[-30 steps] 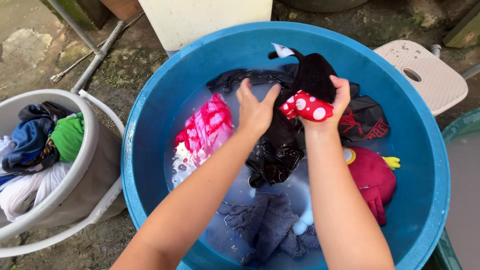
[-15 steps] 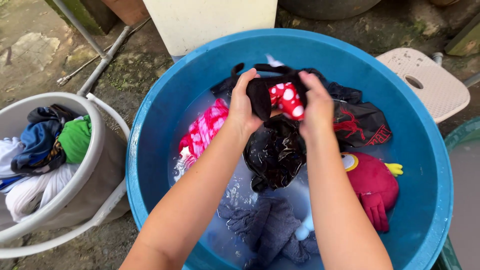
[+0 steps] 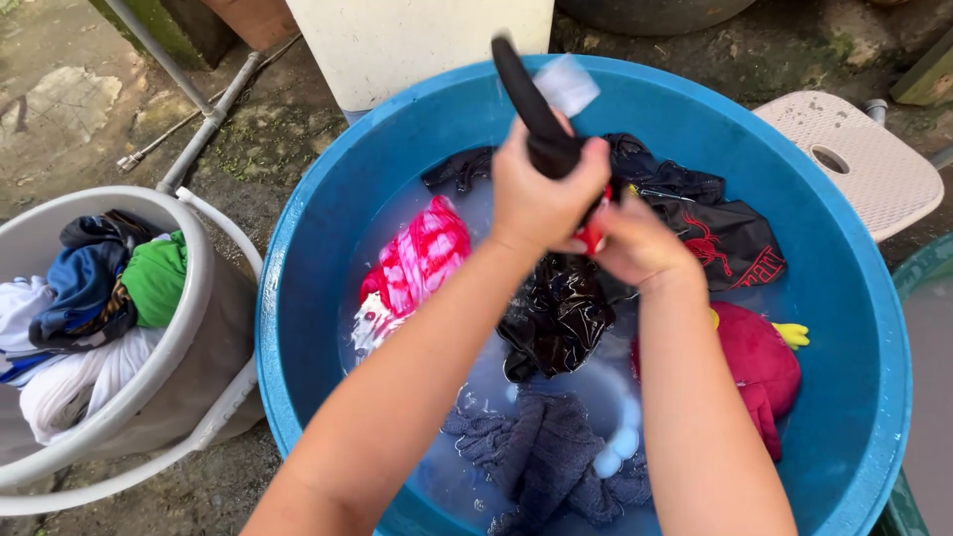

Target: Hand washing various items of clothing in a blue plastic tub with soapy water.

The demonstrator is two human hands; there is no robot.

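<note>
Since half a second ago, we have drawn both hands together over the middle of the tub and the black garment (image 3: 536,109) now sticks up from our grip, its white tag blurred at the top. Nearest us, a grey-blue towel (image 3: 541,452) lies soaking in the soapy water, with a red plush toy (image 3: 759,367) to its right against the wall of the blue tub (image 3: 854,328). Above these, our left hand (image 3: 541,194) is clamped around the black garment, and our right hand (image 3: 640,243) is closed on its red, white-spotted part just beside the left, the two hands touching. Under them a glossy black cloth (image 3: 556,313) floats, a pink and white garment (image 3: 417,263) lies to the left, and a black shirt with red print (image 3: 730,243) to the right. Further left, outside the tub, a white basket (image 3: 189,328) holds dry clothes; a perforated beige stool (image 3: 874,174) stands at the far right.
</note>
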